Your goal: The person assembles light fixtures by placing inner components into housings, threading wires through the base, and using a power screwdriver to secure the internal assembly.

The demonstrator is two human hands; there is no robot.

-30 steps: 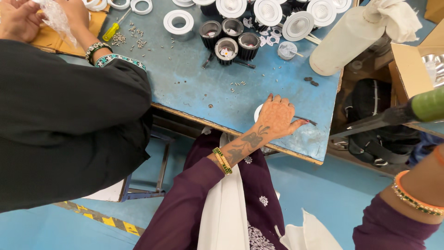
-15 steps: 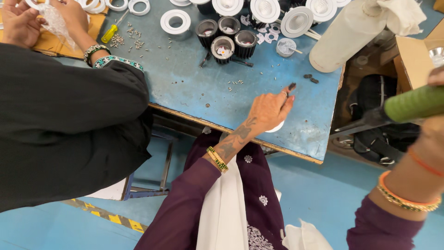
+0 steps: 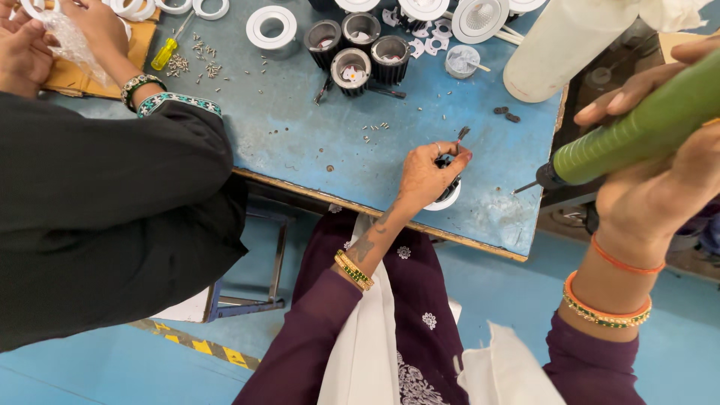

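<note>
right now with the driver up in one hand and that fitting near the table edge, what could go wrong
The black-and-white fitting under the left hand sits close to the blue table edge, so a push could tip it off. The green screwdriver in the right hand has its tip bare and aimed towards the left hand. Loose screws nearby could roll away.

Black cylindrical housings: four, clustered [image 3: 358,46]. Yellow-handled screwdriver: one [image 3: 164,54]. Green power screwdriver: one [image 3: 637,131]. Small clear cup: one [image 3: 460,61]. White cylinder: one [image 3: 559,45]. Small black washers: two [image 3: 507,114].
</note>
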